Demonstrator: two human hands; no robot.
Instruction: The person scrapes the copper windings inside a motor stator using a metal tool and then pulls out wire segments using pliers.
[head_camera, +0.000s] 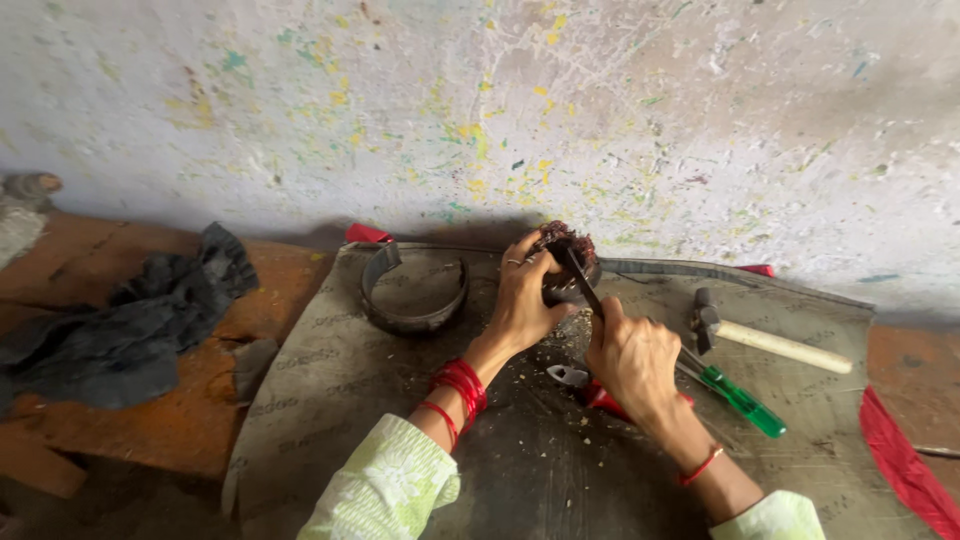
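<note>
A worn grey mat (400, 380) lies over an orange-brown floor (150, 420) at the foot of a pale wall (600, 110) spattered with yellow and green paint. On the floor to the left a crumpled black cloth (140, 320) lies well apart from the hands. On the mat, just left of the left hand, rests a curved dark metal band (410, 300), open at the top like a broken ring. To the right lie a hammer (770, 340) with a pale wooden handle and, nearer the right hand, a screwdriver (745, 402) with a green handle. A pair of pliers (585, 385) with red grips lies partly under the right hand, its jaws pointing left. A strip of red cloth (905, 465) runs down the right edge, and a smaller red scrap (365, 234) shows at the mat's far edge. Small crumbs are scattered on the mat between the wrists.

The left hand (525, 300), with red bangles at the wrist, is wrapped around a small round dark lump (570, 255) at the far middle of the mat, close to the wall; its top looks rough and reddish-brown. The right hand (630, 360) is closed around a thin dark tool (582, 282) that slants up and presses against the lump. The left fingers cover much of the lump's side.
</note>
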